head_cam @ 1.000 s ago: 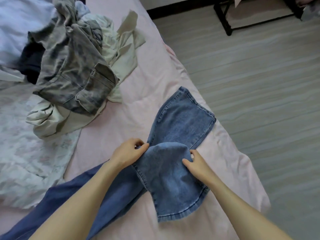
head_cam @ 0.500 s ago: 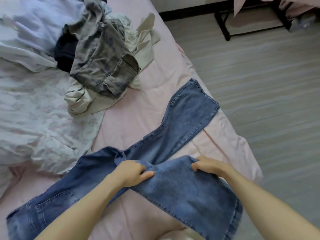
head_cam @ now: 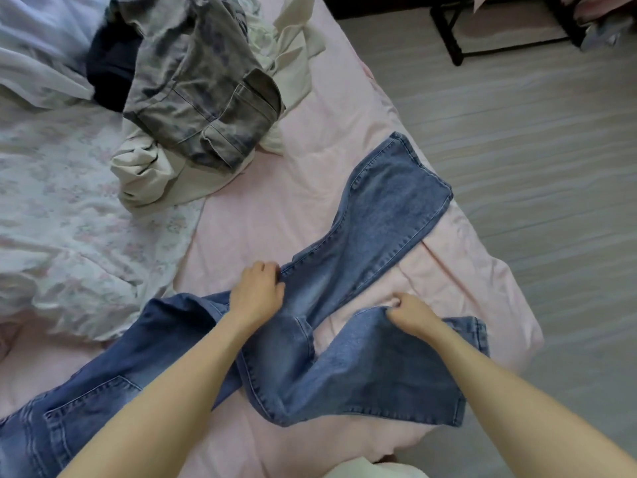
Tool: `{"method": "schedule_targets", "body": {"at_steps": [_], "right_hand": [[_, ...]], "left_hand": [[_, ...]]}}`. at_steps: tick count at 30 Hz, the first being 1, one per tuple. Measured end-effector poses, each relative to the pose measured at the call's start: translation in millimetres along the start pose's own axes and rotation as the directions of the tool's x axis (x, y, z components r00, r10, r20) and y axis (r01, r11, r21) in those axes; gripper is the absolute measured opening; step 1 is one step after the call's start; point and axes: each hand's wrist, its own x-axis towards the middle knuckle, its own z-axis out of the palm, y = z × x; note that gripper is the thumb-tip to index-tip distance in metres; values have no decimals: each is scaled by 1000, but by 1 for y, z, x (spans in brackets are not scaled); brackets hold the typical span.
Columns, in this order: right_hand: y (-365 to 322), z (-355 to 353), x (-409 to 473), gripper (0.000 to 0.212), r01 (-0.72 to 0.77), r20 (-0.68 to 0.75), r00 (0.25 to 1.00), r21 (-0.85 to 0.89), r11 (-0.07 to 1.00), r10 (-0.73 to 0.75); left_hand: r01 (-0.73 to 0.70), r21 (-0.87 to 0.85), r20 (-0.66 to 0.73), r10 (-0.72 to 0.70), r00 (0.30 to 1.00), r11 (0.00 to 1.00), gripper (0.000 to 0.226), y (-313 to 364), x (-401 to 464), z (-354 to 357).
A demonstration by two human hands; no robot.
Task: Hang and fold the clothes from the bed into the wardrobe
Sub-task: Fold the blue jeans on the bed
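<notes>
Blue jeans [head_cam: 386, 215] lie spread across the pink bed sheet [head_cam: 310, 174], one leg reaching toward the bed's right edge, the other lying nearer me. My left hand [head_cam: 256, 293] grips the edge of the far leg near the crotch, fingers curled on the denim. My right hand [head_cam: 408, 313] pinches the upper edge of the near leg. The waist end with a back pocket lies at the lower left.
A heap of clothes sits at the top: grey washed trousers [head_cam: 203, 88], a cream garment [head_cam: 162, 174] and a dark item [head_cam: 110, 67]. A floral quilt [head_cam: 62, 208] covers the left. Grey floor lies right, with a black rack frame [head_cam: 451, 39] at the top.
The near leg has been pulled off the far one and swung toward me, so the two legs now lie apart. My left hand shifted up onto the far leg's edge.
</notes>
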Motion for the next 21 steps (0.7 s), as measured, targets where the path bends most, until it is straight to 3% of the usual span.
{"method": "schedule_targets", "body": {"at_steps": [1,3,5,7,9,12,14,16,18,21], "right_hand": [[-8,5,11,30,-1,-62,998,226,974,16],[-26,14,29,16,-68,-41,992,632,772,121],[-40,20,41,15,-128,23,980,833,538,198],[-43,29,56,8,-128,7,961,898,422,276],[-40,34,60,14,-138,-47,939,855,500,341],[-30,36,53,25,-147,-214,904,660,737,371],[-26,34,46,28,-164,-292,878,562,810,380],[-24,33,44,26,-183,-312,861,548,816,402],[-22,31,49,22,-154,-247,879,663,733,408],[-17,21,59,15,-110,-174,904,788,605,390]], "left_hand": [[7,-3,13,-7,1000,1000,48,-8,14,5],[12,26,113,-15,993,1000,59,-24,38,13],[-29,44,162,21,987,999,44,-36,53,17],[-107,-23,131,109,985,994,29,-42,63,19],[-140,-76,88,147,985,987,26,-50,62,17],[-66,-39,-69,63,996,997,26,-65,58,7],[-34,16,-127,36,991,999,27,-68,61,2],[-6,49,-132,12,991,999,28,-58,70,-2],[27,-11,-74,-28,997,1000,32,-50,84,-8],[30,-170,165,-1,986,985,35,-61,96,-17]]}}
